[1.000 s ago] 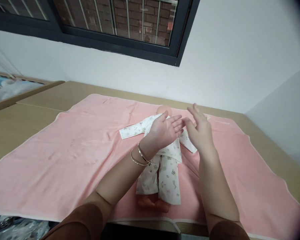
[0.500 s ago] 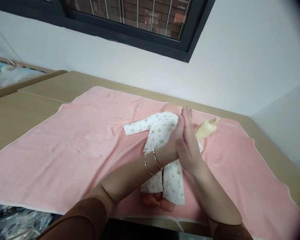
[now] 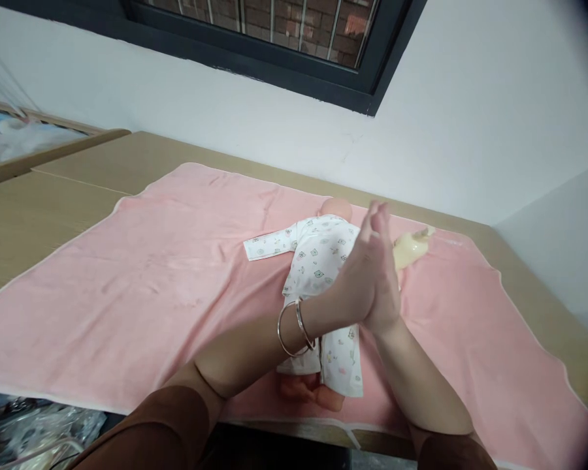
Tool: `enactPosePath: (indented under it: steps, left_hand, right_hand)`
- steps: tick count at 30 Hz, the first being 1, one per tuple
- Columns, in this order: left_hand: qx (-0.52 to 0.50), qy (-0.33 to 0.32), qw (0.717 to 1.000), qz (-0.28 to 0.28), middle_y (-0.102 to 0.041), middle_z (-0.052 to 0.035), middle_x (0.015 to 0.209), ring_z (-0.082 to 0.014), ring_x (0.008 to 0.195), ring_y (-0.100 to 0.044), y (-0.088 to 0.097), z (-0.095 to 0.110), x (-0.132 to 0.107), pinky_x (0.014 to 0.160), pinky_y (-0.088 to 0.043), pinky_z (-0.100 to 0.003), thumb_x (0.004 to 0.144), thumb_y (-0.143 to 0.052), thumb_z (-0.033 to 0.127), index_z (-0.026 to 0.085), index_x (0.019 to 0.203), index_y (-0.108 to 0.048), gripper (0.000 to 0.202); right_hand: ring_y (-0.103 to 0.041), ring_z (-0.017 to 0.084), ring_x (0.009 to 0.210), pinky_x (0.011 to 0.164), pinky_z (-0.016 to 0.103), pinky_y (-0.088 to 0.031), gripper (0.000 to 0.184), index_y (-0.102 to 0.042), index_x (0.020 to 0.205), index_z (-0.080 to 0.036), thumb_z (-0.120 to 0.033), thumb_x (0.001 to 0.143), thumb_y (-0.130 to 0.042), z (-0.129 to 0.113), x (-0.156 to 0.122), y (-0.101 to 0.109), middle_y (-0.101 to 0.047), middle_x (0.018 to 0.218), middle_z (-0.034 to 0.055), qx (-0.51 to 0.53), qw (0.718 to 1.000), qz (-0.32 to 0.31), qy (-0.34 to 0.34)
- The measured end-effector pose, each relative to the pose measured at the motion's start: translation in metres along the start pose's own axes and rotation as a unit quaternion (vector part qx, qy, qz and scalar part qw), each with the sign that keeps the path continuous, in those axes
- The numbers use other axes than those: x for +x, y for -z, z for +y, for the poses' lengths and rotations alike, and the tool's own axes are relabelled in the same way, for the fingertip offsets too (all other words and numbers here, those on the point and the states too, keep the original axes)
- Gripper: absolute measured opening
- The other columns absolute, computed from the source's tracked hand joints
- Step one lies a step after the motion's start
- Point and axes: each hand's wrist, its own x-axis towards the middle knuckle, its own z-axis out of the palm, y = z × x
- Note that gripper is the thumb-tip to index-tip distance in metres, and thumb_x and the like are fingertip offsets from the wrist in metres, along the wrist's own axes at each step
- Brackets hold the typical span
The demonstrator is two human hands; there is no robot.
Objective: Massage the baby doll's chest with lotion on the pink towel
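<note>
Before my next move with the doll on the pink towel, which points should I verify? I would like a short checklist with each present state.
1. Hands free: ok; the left hand with two metal bangles and the right hand press palm to palm, holding nothing.
2. The baby doll in a white printed suit lies flat: ok.
3. Its feet away from the edge of the light wooden table: not ok, they lie near it.
4. The pink terry towel spread under the doll: ok.
5. The pale yellow plastic bottle closed: cannot tell, half hidden.
</note>
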Motion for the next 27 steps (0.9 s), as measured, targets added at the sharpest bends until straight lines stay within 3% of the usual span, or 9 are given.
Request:
enactPosePath:
  steps: [2,5,8,10,13,17,22,27]
  left_hand:
    - [0.007,-0.042,0.998,0.055,-0.042,0.0046,0.169,-0.0241,0.166,-0.018,0.009,-0.006,0.011,0.135,-0.026,-0.047,0.108,-0.013,0.06,0.039,0.162,-0.037,0.063]
    - [0.007,-0.084,0.988,0.126,-0.041,0.0026,0.17,-0.0215,0.165,-0.021,0.024,-0.024,0.03,0.135,-0.025,-0.043,0.109,-0.013,0.058,0.039,0.159,-0.039,0.06]
    - [0.025,-0.022,0.979,0.201,-0.046,-0.0063,0.166,-0.0221,0.161,-0.034,0.044,-0.052,0.052,0.132,-0.031,-0.04,0.11,-0.021,0.057,0.031,0.154,-0.045,0.056]
    - [0.056,0.027,0.969,0.239,-0.054,-0.0125,0.159,-0.0228,0.154,-0.046,0.059,-0.073,0.064,0.128,-0.036,-0.039,0.112,-0.03,0.047,0.021,0.143,-0.054,0.047]
    - [0.15,0.067,0.957,0.24,-0.073,-0.0127,0.129,-0.0237,0.132,-0.064,0.079,-0.105,0.076,0.117,-0.046,-0.038,0.111,-0.037,0.035,0.017,0.111,-0.068,0.036]
    - [0.227,0.066,0.949,0.21,-0.077,-0.0091,0.107,-0.023,0.113,-0.071,0.092,-0.138,0.075,0.106,-0.052,-0.037,0.109,-0.04,0.031,0.019,0.093,-0.067,0.033]
    - [0.301,0.013,0.934,0.192,-0.077,-0.0085,0.109,-0.0229,0.108,-0.07,0.092,-0.152,0.07,0.102,-0.053,-0.037,0.108,-0.04,0.028,0.021,0.097,-0.068,0.03]
    - [0.378,-0.042,0.909,0.172,-0.078,-0.0111,0.108,-0.0242,0.108,-0.07,0.091,-0.161,0.071,0.106,-0.053,-0.042,0.105,-0.041,0.021,0.018,0.099,-0.071,0.031]
  right_hand:
    - [-0.001,0.027,0.166,0.138,0.058,-0.01,0.061,-0.009,0.168,-0.05,-0.06,0.11,-0.022,-0.002,0.0,-0.006,-0.009,0.178,-0.0187,0.044,0.998,-0.054,-0.002]
    - [-0.007,0.026,0.166,0.138,0.053,-0.015,0.068,-0.016,0.17,-0.042,-0.066,0.108,-0.028,0.003,0.0,-0.009,-0.012,0.179,-0.0112,0.102,0.985,-0.127,-0.049]
    - [-0.019,0.024,0.165,0.135,0.049,-0.027,0.07,-0.018,0.17,-0.036,-0.067,0.108,-0.027,0.032,-0.002,-0.014,-0.02,0.178,-0.0044,0.138,0.974,-0.132,-0.12]
    - [-0.026,0.025,0.163,0.135,0.051,-0.025,0.071,-0.02,0.171,-0.029,-0.062,0.109,-0.03,0.062,-0.004,-0.021,-0.025,0.177,0.0021,0.085,0.979,-0.093,-0.162]
    - [-0.034,0.028,0.16,0.135,0.055,-0.021,0.064,-0.043,0.163,-0.02,-0.05,0.106,-0.042,0.106,-0.008,-0.034,-0.04,0.17,0.0105,-0.063,0.972,-0.103,-0.203]
    - [-0.043,0.028,0.155,0.135,0.056,-0.02,0.051,-0.065,0.144,-0.016,-0.032,0.103,-0.041,0.143,-0.012,-0.038,-0.056,0.158,0.0141,-0.15,0.969,-0.142,-0.138]
    - [-0.049,0.028,0.151,0.131,0.055,-0.03,0.053,-0.065,0.142,-0.015,-0.035,0.104,-0.035,0.168,-0.013,-0.02,-0.061,0.153,0.0168,-0.158,0.966,-0.061,-0.194]
    - [-0.038,0.029,0.158,0.133,0.055,-0.024,0.059,-0.055,0.152,-0.008,-0.033,0.102,-0.035,0.18,-0.015,-0.016,-0.048,0.164,0.02,-0.212,0.952,-0.123,-0.186]
